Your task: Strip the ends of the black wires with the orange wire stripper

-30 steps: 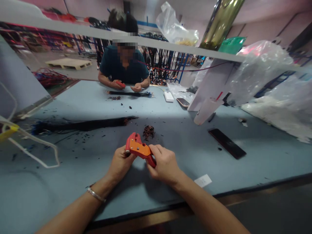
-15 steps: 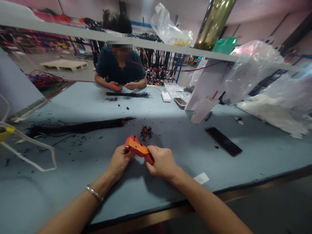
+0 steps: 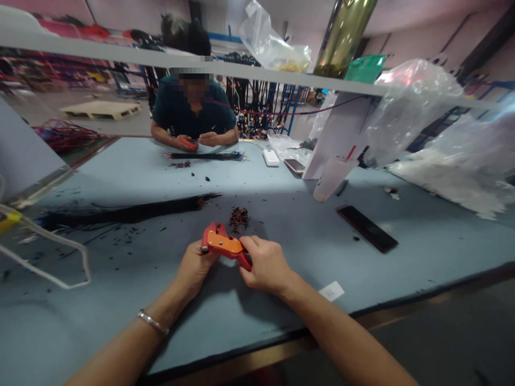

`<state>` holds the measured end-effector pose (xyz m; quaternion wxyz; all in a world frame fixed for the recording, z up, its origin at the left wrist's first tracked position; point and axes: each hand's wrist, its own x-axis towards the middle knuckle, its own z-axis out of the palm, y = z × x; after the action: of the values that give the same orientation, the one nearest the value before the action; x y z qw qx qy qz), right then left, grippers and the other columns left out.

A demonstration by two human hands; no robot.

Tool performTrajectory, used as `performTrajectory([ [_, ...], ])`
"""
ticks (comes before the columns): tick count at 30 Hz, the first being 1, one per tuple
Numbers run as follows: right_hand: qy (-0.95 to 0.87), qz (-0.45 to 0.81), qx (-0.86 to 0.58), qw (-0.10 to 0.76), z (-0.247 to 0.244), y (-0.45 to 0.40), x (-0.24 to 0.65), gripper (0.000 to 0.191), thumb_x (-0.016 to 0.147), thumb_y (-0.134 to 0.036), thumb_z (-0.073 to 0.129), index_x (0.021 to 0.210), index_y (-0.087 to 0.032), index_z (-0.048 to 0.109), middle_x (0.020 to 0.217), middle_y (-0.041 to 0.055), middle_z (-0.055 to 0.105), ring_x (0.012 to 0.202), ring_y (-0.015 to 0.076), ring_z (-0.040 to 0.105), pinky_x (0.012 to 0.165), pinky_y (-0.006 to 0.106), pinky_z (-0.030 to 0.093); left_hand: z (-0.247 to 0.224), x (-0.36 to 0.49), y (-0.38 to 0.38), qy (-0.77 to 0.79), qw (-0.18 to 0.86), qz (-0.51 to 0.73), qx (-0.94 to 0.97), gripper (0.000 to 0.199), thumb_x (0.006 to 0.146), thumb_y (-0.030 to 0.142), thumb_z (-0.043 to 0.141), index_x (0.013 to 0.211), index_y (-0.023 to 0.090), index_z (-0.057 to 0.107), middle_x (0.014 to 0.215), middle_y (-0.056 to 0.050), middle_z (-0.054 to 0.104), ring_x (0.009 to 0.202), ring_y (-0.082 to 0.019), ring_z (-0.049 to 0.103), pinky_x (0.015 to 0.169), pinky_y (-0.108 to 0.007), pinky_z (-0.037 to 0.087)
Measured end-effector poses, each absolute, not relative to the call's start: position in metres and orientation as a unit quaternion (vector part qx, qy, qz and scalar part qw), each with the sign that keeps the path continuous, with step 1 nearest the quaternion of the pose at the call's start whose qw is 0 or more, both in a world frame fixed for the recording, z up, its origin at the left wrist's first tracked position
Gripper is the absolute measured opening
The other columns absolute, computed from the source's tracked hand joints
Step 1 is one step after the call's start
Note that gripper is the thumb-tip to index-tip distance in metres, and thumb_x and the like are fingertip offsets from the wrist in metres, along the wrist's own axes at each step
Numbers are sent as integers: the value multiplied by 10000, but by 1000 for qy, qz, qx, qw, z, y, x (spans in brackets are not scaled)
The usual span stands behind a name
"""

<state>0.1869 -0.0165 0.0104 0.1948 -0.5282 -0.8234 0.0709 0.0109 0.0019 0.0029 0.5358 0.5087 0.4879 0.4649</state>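
A red and orange hand tool (image 3: 225,244) is held above the blue-grey table. My right hand (image 3: 265,264) is closed round its handle end. At the tool's head is my left hand (image 3: 197,268), its fingers closed but partly hidden behind the tool; whatever they pinch cannot be made out. Just beyond the tool lies a small pile of dark and copper-coloured scraps (image 3: 239,219). A long bundle of black wires (image 3: 137,212) stretches across the table to the left.
Across the table (image 3: 281,321), a person (image 3: 193,112) holds a red tool near another wire bundle (image 3: 207,156). A dark phone (image 3: 368,228), a cup (image 3: 332,178) and plastic bags (image 3: 454,177) are at right. A white wire frame (image 3: 86,262) stands at left.
The tool's head has turned slightly, showing more of its orange side. Both hands keep their hold, and the whole view has shifted a little.
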Motion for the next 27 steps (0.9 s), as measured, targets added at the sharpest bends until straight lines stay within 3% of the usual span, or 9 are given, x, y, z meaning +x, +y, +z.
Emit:
performTrajectory([
  [4,-824,70,-528,191,11,-17,187,332,689,-250,553,1008,-163,579,909,77,655,760,208,595,651,298,402,3,10,1,484,536,461,516,312,618,432,765,677,135,693,623,-25,651,635,-166,534,640,-254,431],
  [14,-824,43,-541,165,7,-19,187,270,699,-262,540,953,-181,583,837,55,674,698,197,610,575,289,332,5,13,0,505,518,456,518,242,614,372,729,585,153,628,492,34,506,548,-125,432,501,-214,338],
  [23,-822,47,-547,153,5,-18,186,225,703,-247,545,916,-177,574,835,54,685,688,195,620,569,289,314,10,14,0,506,543,450,496,362,571,449,776,714,124,709,600,-4,618,593,-139,489,526,-218,371],
  [27,-824,53,-545,146,5,-18,187,218,706,-233,551,916,-178,564,842,54,691,691,192,624,574,284,321,11,14,0,506,550,452,486,361,541,436,792,700,122,713,562,10,591,588,-135,481,512,-212,348],
])
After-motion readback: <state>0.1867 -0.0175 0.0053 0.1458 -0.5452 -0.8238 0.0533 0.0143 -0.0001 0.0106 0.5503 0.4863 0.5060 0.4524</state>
